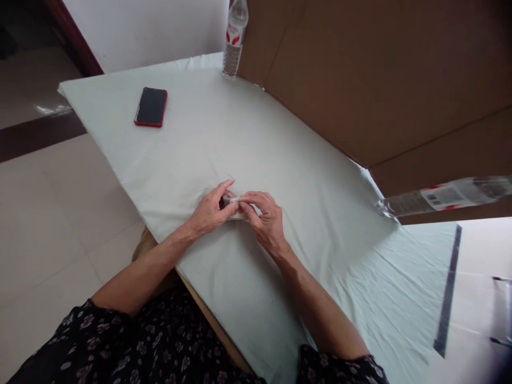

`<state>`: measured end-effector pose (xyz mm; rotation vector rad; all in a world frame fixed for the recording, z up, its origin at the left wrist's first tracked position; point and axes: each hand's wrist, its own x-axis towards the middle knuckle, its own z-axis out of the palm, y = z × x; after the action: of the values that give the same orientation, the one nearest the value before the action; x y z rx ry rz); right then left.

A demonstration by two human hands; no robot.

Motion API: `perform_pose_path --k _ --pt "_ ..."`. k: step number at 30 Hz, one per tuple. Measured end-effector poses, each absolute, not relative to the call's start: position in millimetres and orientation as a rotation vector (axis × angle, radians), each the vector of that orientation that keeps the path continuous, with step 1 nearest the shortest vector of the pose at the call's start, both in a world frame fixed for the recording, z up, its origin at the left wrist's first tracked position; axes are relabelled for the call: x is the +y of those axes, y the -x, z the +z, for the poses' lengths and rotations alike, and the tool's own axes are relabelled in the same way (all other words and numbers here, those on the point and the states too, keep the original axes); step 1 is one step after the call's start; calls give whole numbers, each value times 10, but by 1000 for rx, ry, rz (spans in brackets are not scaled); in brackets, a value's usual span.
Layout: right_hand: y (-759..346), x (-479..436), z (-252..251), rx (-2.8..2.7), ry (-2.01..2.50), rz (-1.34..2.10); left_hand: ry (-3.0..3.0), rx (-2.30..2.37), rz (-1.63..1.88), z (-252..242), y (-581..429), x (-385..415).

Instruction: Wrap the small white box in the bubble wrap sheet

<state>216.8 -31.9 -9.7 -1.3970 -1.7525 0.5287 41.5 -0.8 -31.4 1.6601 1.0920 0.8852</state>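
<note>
Close to the table's near edge, my two hands meet over a small clear, shiny thing (231, 200) that looks like plastic. Its exact kind is too small and too covered to make out. My left hand (210, 209) curls around its left side, thumb and fingers on it. From the right, my right hand (266, 216) pinches its edge between thumb and forefinger. Under both hands lies a pale green cloth (256, 144), lightly wrinkled, spread over the table.
A phone (151, 107) in a red case lies toward the far left. One water bottle (235, 40) stands at the back, another (448, 195) at the right. Large brown cardboard panels (360, 69) rise along the far right side. Tiled floor (52, 224) shows at left.
</note>
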Motion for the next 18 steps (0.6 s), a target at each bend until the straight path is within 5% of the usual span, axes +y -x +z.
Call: perform_pose_path --k 18 --pt "-2495 -500 -190 -2023 1333 359 -1507 1031 818 -296 -335 48"
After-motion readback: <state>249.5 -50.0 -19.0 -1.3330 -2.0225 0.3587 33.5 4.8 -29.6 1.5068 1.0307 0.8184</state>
